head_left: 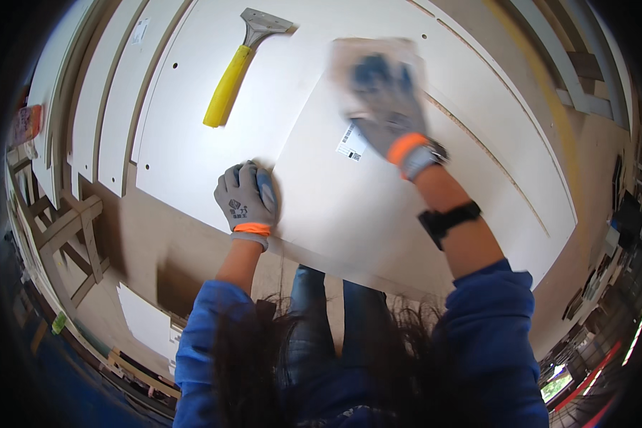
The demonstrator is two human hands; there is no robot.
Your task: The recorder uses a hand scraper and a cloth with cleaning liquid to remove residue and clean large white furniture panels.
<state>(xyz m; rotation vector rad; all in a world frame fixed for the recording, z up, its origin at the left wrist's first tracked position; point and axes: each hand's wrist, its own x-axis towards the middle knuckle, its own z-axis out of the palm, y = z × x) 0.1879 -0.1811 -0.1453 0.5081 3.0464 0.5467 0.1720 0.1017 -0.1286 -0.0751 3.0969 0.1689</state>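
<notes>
Head view: left hand (246, 198), fingers together, grip unclear, at white panel's (321, 207) left edge; right hand (391, 114), blurred, fingers spread over pale cloth (342, 53)

left hand (246, 197): gloved, palm down, fingers kinda bent | right hand (389, 100): gloved too, farther out, super blurry

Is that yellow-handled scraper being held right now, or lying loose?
Lying loose: the scraper rests on the white panel, with the left hand and right hand both apart from it.
</notes>
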